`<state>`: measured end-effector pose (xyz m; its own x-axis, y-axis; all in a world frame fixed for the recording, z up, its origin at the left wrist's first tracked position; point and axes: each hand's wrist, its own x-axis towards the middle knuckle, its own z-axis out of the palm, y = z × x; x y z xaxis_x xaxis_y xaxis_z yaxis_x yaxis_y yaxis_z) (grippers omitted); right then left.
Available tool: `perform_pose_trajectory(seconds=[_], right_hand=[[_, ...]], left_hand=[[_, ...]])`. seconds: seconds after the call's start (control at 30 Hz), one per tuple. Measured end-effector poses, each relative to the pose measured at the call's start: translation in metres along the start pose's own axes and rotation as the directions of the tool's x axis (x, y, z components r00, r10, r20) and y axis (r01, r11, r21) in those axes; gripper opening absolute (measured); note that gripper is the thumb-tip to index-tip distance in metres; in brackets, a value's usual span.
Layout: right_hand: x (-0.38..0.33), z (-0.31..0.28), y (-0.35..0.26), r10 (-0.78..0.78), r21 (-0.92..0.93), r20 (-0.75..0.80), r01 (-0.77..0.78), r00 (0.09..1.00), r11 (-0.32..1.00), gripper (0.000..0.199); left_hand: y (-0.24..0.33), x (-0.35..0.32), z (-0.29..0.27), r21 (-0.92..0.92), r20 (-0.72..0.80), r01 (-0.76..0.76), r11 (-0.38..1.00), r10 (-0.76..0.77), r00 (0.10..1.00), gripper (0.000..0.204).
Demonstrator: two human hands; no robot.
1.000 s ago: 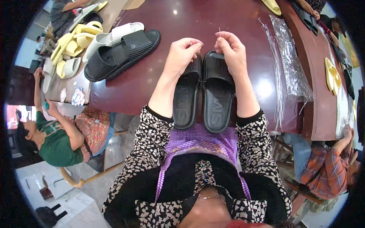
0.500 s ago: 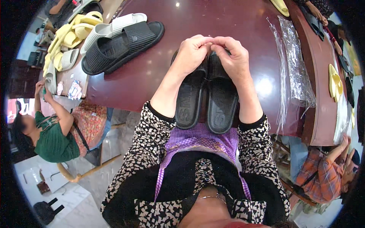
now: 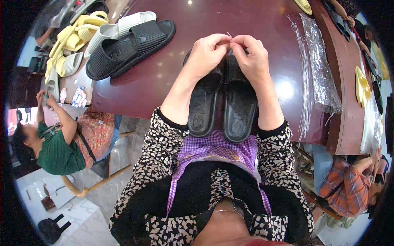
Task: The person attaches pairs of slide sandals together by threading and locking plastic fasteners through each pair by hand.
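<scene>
The step in hand looks to be fastening a pair of black slides (image 3: 241, 110) together with a thin wire tie (image 3: 229, 35), whose pale end pokes up between the fingertips. The slides lie side by side at the near edge of the dark red table (image 3: 262, 20), heels toward the wearer and reaching over the purple checked apron (image 3: 217, 145), straps on the far side. The left hand (image 3: 208, 54) is pinched closed, thumb against forefinger, and the right hand (image 3: 252, 52) is pinched just beside it; both seem to grip the tie (which hand has which end, I cannot tell). The next move probably calls for a firm twist, with both pinches kept tight so that the fine strand does not slip. What hinders the view is the hands themselves, which cover the toe ends and much of the straps. To the left, well apart, a black ribbed slide pair (image 3: 154, 37) lies against white slides (image 3: 137, 19), with yellow slides (image 3: 88, 33) farther left. To the right lie a bundle of loose wire ties (image 3: 304, 88) and, just beside it, a clear plastic bag (image 3: 322, 67), which could snag the strands when one is picked up.
</scene>
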<state>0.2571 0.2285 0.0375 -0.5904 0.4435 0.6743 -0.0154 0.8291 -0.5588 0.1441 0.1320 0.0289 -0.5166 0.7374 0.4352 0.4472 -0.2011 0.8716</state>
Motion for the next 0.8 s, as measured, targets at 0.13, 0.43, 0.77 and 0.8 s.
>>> perform_pose_trajectory(seconds=[0.13, 0.43, 0.77, 0.8], right_hand=[[0.001, -0.001, 0.004, 0.003, 0.032, -0.007, -0.002, 1.000, 0.999, 0.010], [0.000, 0.001, -0.004, 0.167, 0.255, -0.043, -0.151, 0.985, 0.955, 0.015], [0.000, -0.002, -0.010, 0.119, -0.036, 0.045, -0.117, 0.992, 0.992, 0.009], [0.000, -0.002, -0.009, 0.115, -0.046, 0.052, -0.112, 0.992, 0.993, 0.009]], left_hand=[[0.003, 0.002, -0.009, -0.271, 0.139, 0.232, 0.934, -0.201, 0.970, 0.014], [0.008, 0.001, -0.013, -0.417, 0.075, 0.288, 0.862, -0.283, 0.956, 0.011], [0.008, 0.001, -0.014, -0.456, 0.002, 0.239, 0.857, -0.267, 0.964, 0.012], [0.008, 0.001, -0.014, -0.456, 0.002, 0.239, 0.857, -0.268, 0.964, 0.012]])
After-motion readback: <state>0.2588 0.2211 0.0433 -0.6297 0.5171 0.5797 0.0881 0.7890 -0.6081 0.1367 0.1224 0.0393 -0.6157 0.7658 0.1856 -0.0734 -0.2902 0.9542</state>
